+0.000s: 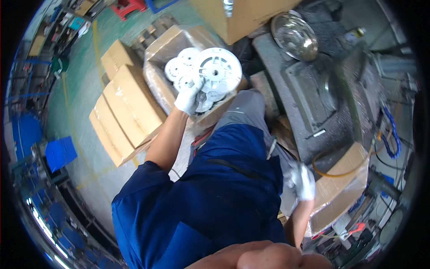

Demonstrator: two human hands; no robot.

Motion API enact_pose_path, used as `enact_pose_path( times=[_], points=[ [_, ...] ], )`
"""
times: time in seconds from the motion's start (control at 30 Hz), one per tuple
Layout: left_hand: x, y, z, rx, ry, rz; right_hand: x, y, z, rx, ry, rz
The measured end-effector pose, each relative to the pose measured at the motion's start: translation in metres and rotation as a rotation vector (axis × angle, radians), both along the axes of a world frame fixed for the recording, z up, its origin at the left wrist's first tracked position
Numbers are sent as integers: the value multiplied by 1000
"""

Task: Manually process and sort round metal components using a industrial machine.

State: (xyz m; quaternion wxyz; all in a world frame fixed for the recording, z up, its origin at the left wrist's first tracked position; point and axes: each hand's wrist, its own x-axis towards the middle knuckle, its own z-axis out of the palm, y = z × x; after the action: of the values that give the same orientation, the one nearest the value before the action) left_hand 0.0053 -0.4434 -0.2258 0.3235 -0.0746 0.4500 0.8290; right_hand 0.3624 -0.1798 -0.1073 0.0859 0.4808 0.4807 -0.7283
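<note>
My left hand (pixel 188 96), in a white glove, grips a round white plastic disc (pixel 220 68) over an open cardboard box (pixel 157 77) lined with clear plastic. Several more white round discs (pixel 179 68) lie in that box. My right hand (pixel 301 180), also in a white glove, hangs by my side next to another plastic-lined cardboard box (pixel 345 179); its fingers look curled with nothing seen in them. My blue work shirt (pixel 210 197) and grey trousers fill the middle of the view.
A grey metal press machine (pixel 309 89) stands at the right, a shiny metal bowl-shaped part (pixel 294 36) on it. Closed cardboard boxes (pixel 127 112) are stacked at the left on the green floor. Another carton (pixel 242 15) sits at the top. Hoses and cables run at the right.
</note>
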Motion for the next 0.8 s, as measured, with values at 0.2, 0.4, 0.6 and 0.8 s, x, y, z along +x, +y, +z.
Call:
enact_pose_path(
  times=[0.2,0.4,0.6,0.8],
  points=[
    [27,97,128,-30,935,-717,-113,-8,10,-838,785,84],
    [45,153,182,-228,1590,-524,-77,2,57,-42,953,-300],
    [97,181,179,-2,403,-644,-81,-1,51,594,876,-537],
    [101,272,174,-92,777,-381,-81,1,49,794,777,-392]
  ],
)
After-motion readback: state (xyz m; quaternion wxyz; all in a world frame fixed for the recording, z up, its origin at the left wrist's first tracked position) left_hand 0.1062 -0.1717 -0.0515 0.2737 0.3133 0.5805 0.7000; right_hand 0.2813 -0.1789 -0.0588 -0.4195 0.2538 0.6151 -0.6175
